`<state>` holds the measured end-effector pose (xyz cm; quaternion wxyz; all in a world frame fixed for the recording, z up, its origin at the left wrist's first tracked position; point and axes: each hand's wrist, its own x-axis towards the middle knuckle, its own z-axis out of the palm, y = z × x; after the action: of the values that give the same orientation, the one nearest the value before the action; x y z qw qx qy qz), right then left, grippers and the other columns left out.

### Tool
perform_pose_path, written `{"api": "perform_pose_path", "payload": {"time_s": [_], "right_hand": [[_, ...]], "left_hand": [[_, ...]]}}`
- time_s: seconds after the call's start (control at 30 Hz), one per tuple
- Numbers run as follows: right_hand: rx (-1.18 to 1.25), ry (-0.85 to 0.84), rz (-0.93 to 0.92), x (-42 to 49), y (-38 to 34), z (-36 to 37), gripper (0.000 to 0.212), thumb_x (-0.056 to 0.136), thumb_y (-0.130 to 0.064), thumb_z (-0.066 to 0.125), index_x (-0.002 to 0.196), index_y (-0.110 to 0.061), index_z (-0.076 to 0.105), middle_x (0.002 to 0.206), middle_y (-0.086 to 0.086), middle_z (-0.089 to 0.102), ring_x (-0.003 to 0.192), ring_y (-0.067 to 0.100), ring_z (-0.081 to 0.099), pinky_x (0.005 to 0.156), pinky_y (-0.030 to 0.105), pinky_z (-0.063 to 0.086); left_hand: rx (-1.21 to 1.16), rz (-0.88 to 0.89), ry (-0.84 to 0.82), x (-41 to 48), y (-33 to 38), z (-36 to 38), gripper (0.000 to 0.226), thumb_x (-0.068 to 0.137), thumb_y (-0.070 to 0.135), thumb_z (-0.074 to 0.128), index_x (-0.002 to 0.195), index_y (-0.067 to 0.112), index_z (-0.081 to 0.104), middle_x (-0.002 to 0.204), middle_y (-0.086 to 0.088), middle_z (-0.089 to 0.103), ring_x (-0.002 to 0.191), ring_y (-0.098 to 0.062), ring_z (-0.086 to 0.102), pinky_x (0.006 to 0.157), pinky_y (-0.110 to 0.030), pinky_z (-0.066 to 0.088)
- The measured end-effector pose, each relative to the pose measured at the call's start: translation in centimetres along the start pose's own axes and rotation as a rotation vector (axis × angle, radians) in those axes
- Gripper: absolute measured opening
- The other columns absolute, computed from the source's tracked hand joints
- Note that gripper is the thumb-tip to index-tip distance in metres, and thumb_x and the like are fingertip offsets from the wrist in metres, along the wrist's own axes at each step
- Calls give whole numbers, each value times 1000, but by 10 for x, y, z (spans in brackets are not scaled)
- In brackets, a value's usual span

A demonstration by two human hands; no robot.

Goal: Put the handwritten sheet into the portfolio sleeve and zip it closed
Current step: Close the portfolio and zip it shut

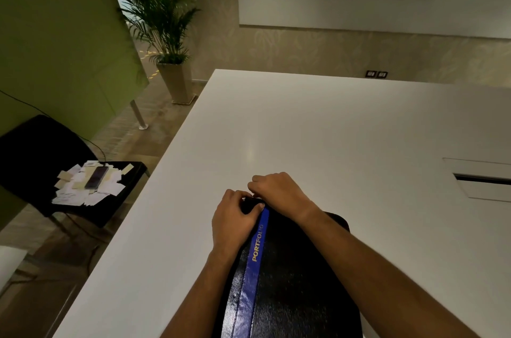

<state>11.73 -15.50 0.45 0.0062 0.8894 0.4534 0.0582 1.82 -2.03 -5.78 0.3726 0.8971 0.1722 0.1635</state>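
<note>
A black leather portfolio (290, 282) with a blue band printed "PORTFOLIO" lies closed on the white table (318, 130), its long side running away from me. My left hand (233, 220) presses on its far left corner, thumb against the blue band. My right hand (276, 189) is curled at the far edge, fingertips pinched together at the corner. What they pinch is hidden, so I cannot tell if it is the zip pull. No handwritten sheet is in view.
A black chair (36, 155) at the left holds a pile of paper slips (85, 187) and a dark phone (96, 177). A cable hatch (481, 179) is set in the table at the right. A potted palm (163, 33) stands beyond the table's far left corner.
</note>
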Motion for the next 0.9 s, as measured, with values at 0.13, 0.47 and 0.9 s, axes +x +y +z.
{"api": "perform_pose_path", "payload": {"time_s": [0.13, 0.47, 0.9], "right_hand": [[69, 5, 121, -3, -8, 7, 7, 100, -16, 65, 93, -18, 63, 91, 0, 72, 74, 26, 69, 62, 40, 52], [143, 111, 438, -55, -11, 7, 28, 110, -37, 55, 125, -20, 70, 117, 1, 75, 104, 26, 71, 85, 44, 58], [657, -336, 1205, -281, -51, -38, 70, 91, -86, 51, 78, -19, 63, 85, 2, 73, 84, 19, 70, 75, 33, 52]], "left_hand": [[7, -28, 39, -7, 3, 2, 36, 88, 65, 73, 109, 36, 73, 104, 19, 59, 96, -5, 63, 77, -23, 50], [70, -13, 15, -11, 12, -3, 43, 96, 55, 72, 126, 24, 72, 117, 5, 67, 112, -20, 66, 91, -34, 55], [399, -212, -379, -109, -2, -98, 76, 85, 100, 40, 81, 27, 61, 80, 6, 66, 72, -9, 61, 61, -30, 43]]}}
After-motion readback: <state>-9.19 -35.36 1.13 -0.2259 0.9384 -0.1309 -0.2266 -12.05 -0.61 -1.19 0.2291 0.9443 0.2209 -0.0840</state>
